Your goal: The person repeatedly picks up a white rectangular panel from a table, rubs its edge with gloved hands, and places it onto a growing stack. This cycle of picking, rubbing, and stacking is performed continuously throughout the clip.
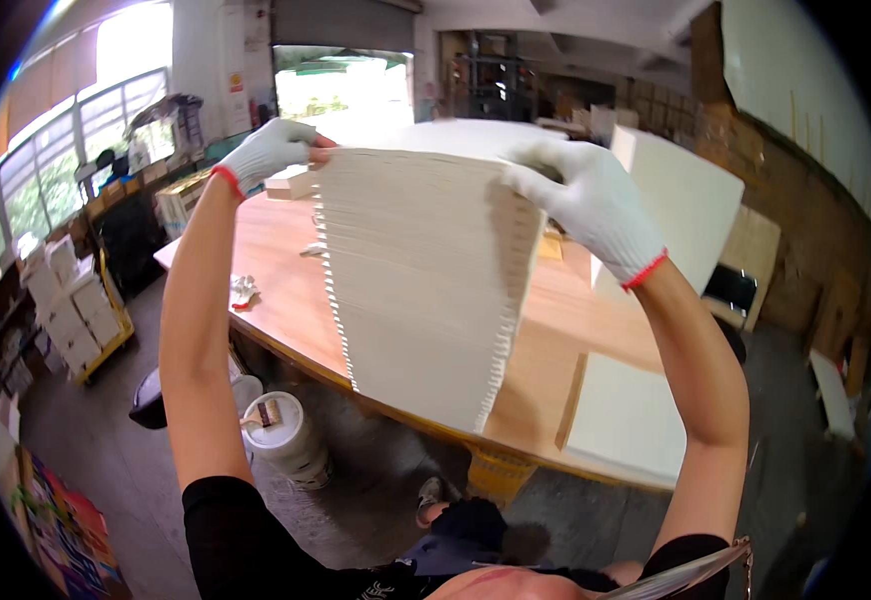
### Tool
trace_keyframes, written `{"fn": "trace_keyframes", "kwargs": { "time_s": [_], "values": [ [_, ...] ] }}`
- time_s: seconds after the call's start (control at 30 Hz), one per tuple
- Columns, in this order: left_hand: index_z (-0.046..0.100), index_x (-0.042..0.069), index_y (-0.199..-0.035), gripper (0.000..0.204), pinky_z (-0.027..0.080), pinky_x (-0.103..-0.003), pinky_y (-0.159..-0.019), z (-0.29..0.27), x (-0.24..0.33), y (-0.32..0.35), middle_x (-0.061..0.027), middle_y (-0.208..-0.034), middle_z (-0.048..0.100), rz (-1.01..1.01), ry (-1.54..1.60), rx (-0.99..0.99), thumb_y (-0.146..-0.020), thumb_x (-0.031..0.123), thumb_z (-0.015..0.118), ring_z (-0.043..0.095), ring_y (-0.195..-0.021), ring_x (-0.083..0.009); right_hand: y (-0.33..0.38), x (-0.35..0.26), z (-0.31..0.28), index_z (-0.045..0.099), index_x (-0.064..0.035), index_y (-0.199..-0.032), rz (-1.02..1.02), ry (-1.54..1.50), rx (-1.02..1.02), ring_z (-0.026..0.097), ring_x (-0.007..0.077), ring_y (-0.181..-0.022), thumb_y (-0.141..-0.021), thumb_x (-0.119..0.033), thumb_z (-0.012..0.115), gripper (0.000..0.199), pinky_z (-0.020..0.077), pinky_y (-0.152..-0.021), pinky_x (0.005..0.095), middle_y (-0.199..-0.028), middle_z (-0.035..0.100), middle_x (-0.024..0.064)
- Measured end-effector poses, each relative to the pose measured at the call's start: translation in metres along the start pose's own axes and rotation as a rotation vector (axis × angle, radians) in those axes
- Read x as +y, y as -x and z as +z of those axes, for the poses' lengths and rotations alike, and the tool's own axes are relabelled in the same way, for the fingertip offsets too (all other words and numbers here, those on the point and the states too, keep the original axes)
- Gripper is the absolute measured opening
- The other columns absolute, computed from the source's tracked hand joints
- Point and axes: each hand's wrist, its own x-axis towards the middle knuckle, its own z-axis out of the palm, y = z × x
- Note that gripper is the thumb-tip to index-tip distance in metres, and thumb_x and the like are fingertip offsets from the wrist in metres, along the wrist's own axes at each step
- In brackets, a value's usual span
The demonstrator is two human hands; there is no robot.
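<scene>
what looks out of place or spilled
A crumpled white bundle, perhaps a spare glove, lies loose on the table, at left, odd since the left hand and right hand are already gloved. Nothing looks spilled.

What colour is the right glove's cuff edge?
The cuff edge is red; the head view shows it best.

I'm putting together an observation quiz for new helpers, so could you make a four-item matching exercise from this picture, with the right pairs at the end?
Things
1. left hand
2. right hand
3. brush
4. white bucket

Places
A. standing on the floor
B. at the upper right corner of the beige-grey panel
C. lying on a white lid
D. at the same panel's upper left corner

Pairs: 1-D, 2-B, 3-C, 4-A
</scene>
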Motion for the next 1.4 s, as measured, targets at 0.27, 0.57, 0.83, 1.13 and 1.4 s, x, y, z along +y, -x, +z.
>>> {"fn": "trace_keyframes", "kwargs": {
  "time_s": [0.27, 0.57, 0.83, 1.13, 1.4],
  "values": [
    [0.05, 0.0, -0.14, 0.049, 0.05, -0.03, -0.092, 0.125, -0.13, 0.126, -0.0096, -0.132, 0.061, 0.057, 0.723, 0.85, -0.105, 0.035, 0.049, 0.06, -0.11, -0.0183, 0.207, 0.059, -0.011, 0.061, -0.0144, -0.13, 0.074, 0.253, 0.051, 0.068, 0.0281, -0.079, -0.092, -0.045, 0.064, 0.05, 0.0532, -0.07, 0.0404, -0.088, 0.068, 0.011],
    [0.068, 0.011, -0.114, 0.036, 0.053, -0.036, -0.069, 0.467, -0.023, 0.348, -0.0056, -0.1, 0.067, 0.551, 0.209, -0.621, -0.08, 0.019, 0.063, 0.064, -0.082, -0.0227, 0.534, 0.174, -0.118, 0.065, -0.0081, -0.102, 1.164, 0.621, 0.262, 0.067, 0.0392, -0.088, -0.095, -0.049, 0.058, 0.042, 0.0502, -0.077, 0.0487, -0.094, 0.069, 0.02],
    [0.073, 0.016, -0.103, 0.034, 0.055, -0.039, -0.078, 0.551, 0.296, 0.206, -0.0062, -0.098, 0.072, 0.991, 0.461, -0.254, -0.074, 0.002, 0.065, 0.067, -0.089, -0.0293, 0.542, 0.179, -0.108, 0.066, -0.0107, -0.088, 0.927, 0.773, 0.079, 0.067, 0.0333, -0.079, -0.089, -0.055, 0.06, 0.044, 0.0521, -0.074, 0.0451, -0.081, 0.066, 0.0138],
    [0.072, 0.015, -0.108, 0.02, 0.05, -0.038, -0.088, 0.624, 0.381, 0.121, -0.009, -0.103, 0.066, 0.667, 0.343, -0.672, -0.09, 0.014, 0.062, 0.062, -0.103, -0.0264, 0.504, 0.199, -0.112, 0.065, -0.0083, -0.092, 1.011, 0.501, 0.144, 0.066, 0.0376, -0.09, -0.096, -0.054, 0.05, 0.048, 0.0507, -0.078, 0.0464, -0.093, 0.069, 0.0156],
    [0.069, 0.005, -0.116, 0.026, 0.048, -0.032, -0.091, 0.633, 0.37, 0.127, -0.0101, -0.108, 0.069, 0.617, 0.673, -0.734, -0.094, 0.014, 0.059, 0.063, -0.101, -0.0213, 0.518, 0.202, -0.086, 0.061, -0.0057, -0.091, 1.193, 0.191, 0.525, 0.06, 0.0357, -0.081, -0.1, -0.051, 0.044, 0.049, 0.0455, -0.077, 0.0428, -0.083, 0.062, 0.0171]
  ]
}}
